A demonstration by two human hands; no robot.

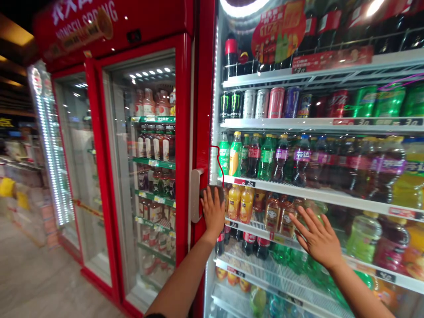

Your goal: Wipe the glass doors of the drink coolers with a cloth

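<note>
My left hand [213,211] lies with its fingers stretched out at the left edge of the glass cooler door, just right of the pale door handle [196,195]. A dark grey patch [217,191] shows around its fingertips; whether it is a cloth or part of the door I cannot tell. My right hand [318,238] is spread flat in front of the same door, its fingers apart and nothing in them. Whether its palm touches the glass is hidden. Behind the hands, orange juice bottles [246,204] and brown-labelled bottles [272,214] stand on a white shelf.
Higher shelves hold soda bottles [267,155] and drink cans [277,102]. A round red sticker [278,31] is on the upper glass. To the left stands another red-framed cooler [184,145] with bottled drinks, beside a grey floor [49,282].
</note>
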